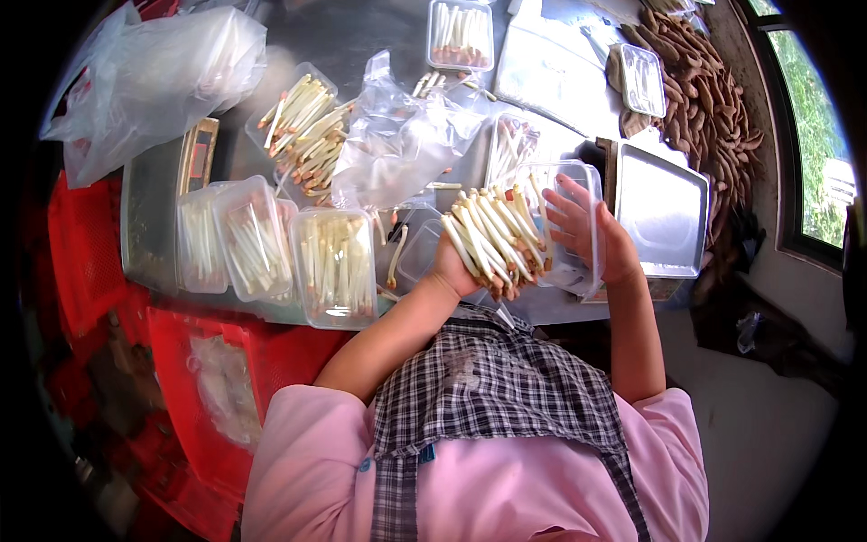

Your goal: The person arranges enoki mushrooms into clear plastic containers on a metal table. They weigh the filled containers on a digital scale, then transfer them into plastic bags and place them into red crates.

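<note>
A thick bundle of pale stalks with brown tips [501,234] lies in my left hand [455,267], above the table's near edge. The stalks hide most of that hand's fingers. My right hand [613,244] holds a clear plastic container [572,278] tilted up against the right side of the bundle. Its spread fingers show through the clear wall. Just left of my left hand, a filled clear container [335,267] of the same stalks sits at the table edge. Behind the bundle, another container of stalks [511,146] is partly covered.
More filled containers [254,240] stand at the left. Loose stalks [315,149] lie beside a crumpled clear plastic bag [406,135]. A weighing scale's metal pan [660,210] is at the right, near a heap of brown pods or roots [704,101]. Red plastic crates [203,379] stand below left.
</note>
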Demonstrator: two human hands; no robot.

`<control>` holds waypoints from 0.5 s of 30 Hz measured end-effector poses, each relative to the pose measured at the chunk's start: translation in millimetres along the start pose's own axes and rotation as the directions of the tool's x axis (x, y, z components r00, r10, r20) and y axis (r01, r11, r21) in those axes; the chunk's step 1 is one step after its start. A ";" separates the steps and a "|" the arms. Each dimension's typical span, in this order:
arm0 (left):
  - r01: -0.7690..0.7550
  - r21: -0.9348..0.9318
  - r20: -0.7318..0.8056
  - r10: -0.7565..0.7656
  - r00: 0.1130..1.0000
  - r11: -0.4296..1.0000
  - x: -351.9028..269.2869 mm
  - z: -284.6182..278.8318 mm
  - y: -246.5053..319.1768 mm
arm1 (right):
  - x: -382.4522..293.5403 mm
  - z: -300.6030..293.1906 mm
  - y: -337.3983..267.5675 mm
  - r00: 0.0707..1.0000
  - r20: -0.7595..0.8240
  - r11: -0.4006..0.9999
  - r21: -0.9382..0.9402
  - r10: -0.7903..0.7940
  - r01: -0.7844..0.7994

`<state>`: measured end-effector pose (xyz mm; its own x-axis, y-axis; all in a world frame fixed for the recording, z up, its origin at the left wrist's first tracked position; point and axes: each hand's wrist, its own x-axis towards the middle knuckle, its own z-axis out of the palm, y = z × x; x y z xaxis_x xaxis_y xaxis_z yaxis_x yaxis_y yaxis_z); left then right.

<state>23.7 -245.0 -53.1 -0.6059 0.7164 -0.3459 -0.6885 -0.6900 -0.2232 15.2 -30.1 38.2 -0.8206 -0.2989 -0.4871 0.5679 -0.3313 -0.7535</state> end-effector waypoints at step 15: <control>0.062 -0.079 0.044 -0.058 0.997 0.995 -1.5 -22.6 21.2 | 39.6 -45.4 22.8 0.979 -0.127 0.984 0.107 0.159 -0.146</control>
<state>19.1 -263.0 -77.9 -0.5815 0.7593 -0.2920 -0.6911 -0.6504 -0.3150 -7.3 -8.9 -18.3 -0.7214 -0.2320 -0.6525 0.6849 -0.3782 -0.6228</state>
